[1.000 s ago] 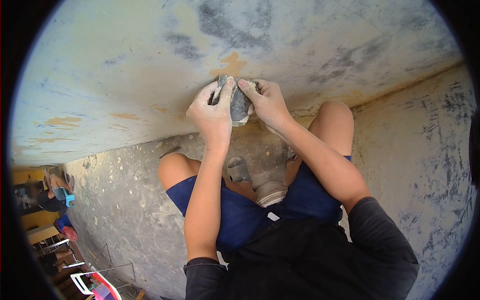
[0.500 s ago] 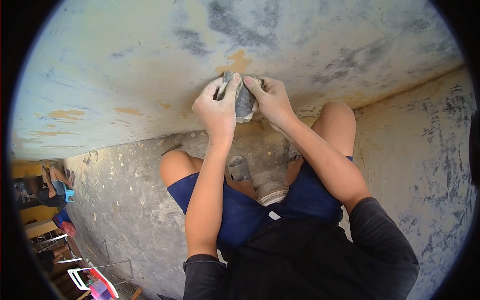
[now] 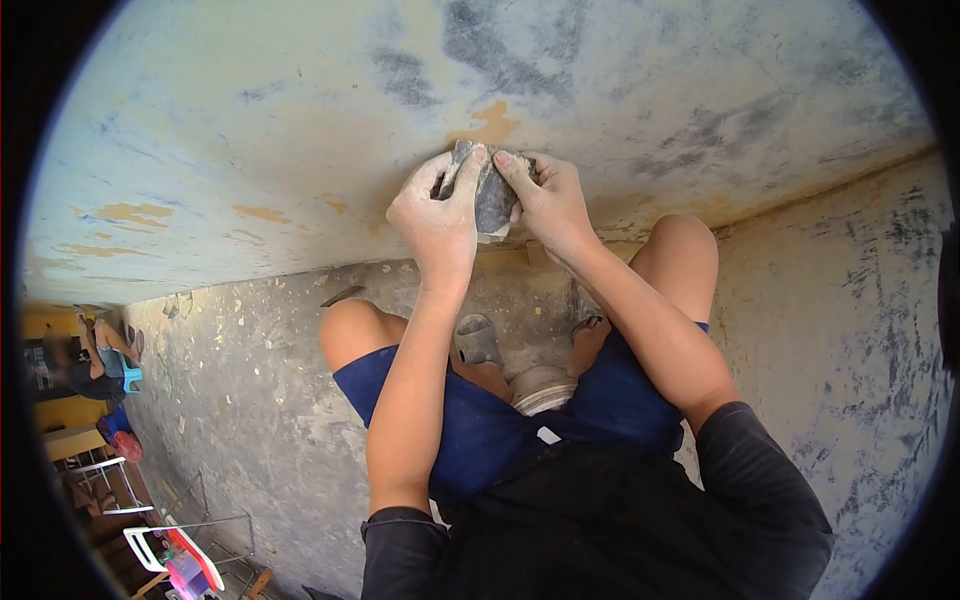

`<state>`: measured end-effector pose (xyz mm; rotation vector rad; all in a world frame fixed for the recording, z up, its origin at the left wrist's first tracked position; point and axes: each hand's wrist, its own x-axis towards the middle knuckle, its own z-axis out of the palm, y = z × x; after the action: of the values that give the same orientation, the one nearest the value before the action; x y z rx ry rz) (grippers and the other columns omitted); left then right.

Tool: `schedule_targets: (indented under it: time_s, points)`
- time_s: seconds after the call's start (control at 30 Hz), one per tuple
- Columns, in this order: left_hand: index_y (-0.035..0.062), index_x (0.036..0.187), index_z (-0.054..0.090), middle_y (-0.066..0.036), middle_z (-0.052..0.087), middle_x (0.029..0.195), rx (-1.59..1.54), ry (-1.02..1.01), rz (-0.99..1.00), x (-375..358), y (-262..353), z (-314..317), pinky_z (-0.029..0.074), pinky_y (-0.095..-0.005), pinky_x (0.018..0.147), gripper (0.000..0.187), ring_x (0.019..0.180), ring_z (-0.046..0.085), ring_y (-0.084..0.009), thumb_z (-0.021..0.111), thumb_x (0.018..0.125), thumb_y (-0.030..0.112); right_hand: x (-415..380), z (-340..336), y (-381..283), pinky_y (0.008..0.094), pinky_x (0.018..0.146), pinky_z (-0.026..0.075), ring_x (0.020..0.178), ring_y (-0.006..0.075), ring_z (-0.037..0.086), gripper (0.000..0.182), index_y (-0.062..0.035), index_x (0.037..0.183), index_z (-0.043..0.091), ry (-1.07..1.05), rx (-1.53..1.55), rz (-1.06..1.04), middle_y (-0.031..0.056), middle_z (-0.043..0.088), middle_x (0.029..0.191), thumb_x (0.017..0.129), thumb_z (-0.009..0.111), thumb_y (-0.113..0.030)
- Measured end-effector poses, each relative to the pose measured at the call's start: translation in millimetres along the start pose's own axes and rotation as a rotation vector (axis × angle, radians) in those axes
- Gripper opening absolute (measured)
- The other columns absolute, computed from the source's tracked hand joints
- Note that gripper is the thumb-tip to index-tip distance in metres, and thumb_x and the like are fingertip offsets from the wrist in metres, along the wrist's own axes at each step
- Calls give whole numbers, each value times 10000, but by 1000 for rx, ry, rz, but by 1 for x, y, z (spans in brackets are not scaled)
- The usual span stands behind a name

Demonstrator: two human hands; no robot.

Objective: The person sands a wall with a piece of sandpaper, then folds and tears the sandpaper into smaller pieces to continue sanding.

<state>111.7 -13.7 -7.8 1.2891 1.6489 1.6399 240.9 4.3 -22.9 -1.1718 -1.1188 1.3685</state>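
Note:
Both my hands grip one worn, dark grey piece of sandpaper (image 3: 494, 203) with pale, dusty edges, held close against the patchy wall (image 3: 330, 110). My left hand (image 3: 437, 200) is closed on its left side, thumb on the near face. On its right side my right hand (image 3: 546, 197) is closed too, with its thumb pressed near the top edge. Pale dust coats the fingers of both hands. What lies behind the sandpaper is hidden. Just above the hands is a tan bare patch (image 3: 488, 122) on the wall.
Below me is a rough, speckled floor (image 3: 260, 370). A second wall (image 3: 830, 320) meets the first at right. Between my legs stands a round pale container (image 3: 541, 388). At far left, a person (image 3: 95, 365) is near a blue stool (image 3: 131, 373); a white-and-red chair (image 3: 180, 555) stands lower.
The view has shifted slightly. My hands and the sandpaper show only a small shift and tilt against the wall; both grips stay closed.

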Motion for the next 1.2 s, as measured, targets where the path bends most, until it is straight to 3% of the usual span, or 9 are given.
schedule_targets:
  time_s: [0.4,0.47,0.57,0.7,0.77,0.9,1.0,1.07,1.2]
  points:
    - [-67,986,783,-108,761,798,-21,-52,-40,0,-4,4,534,-306,712,286,720,651,-127,839,914,204,0,-1,7,262,503,430,536,69,524,357,74,998,752,68,-17,-40,16,651,701,1066,677,-268]
    - [-77,1027,789,-10,728,792,-18,-70,-16,-2,-11,6,500,-243,679,277,738,587,-52,850,919,171,0,-6,12,262,502,425,535,68,521,363,74,998,744,36,-5,-7,15,650,700,1064,681,-277]
    - [-71,1014,792,1,716,779,-67,-16,103,2,-7,10,492,-242,670,277,727,569,-48,848,922,185,-1,-5,-1,231,505,415,544,53,518,352,39,1012,746,57,-1,-59,3,676,755,1064,691,-305]
    - [-70,1010,790,0,710,771,-46,-51,15,-3,-3,13,493,-247,673,283,724,561,-49,847,922,193,-2,-11,8,229,507,414,547,49,515,349,36,1011,750,85,-37,-63,-2,674,755,1064,691,-304]
    - [-53,979,789,-128,776,837,-18,-86,-11,-6,-12,15,542,-325,715,262,714,683,-174,842,905,193,-1,-17,15,231,510,414,552,47,515,350,33,1011,751,62,-24,2,-3,673,753,1065,690,-308]
    - [-45,955,782,-155,755,788,-58,-28,134,-1,4,18,534,-338,689,253,682,679,-184,839,902,195,-5,-15,0,253,484,414,537,65,535,357,65,978,729,98,-34,-93,11,652,707,1064,683,-278]
    - [-41,946,776,-162,740,759,-7,-105,2,-7,-3,18,527,-340,669,256,654,669,-185,834,903,205,-7,-17,3,253,479,411,529,70,537,367,77,965,718,110,-52,-120,18,646,705,1067,677,-273]
    - [-45,943,775,-158,743,757,68,-180,-21,-10,-14,11,528,-339,667,267,653,673,-182,831,906,214,-10,-24,17,263,485,442,522,79,540,377,85,971,713,48,-107,155,32,647,721,1073,663,-275]
    - [-62,1012,787,-108,771,801,62,-283,-97,-6,-20,2,539,-299,694,306,703,683,-132,825,925,229,-6,-30,21,271,499,480,531,96,559,391,81,981,708,21,-150,158,54,653,750,1075,655,-295]
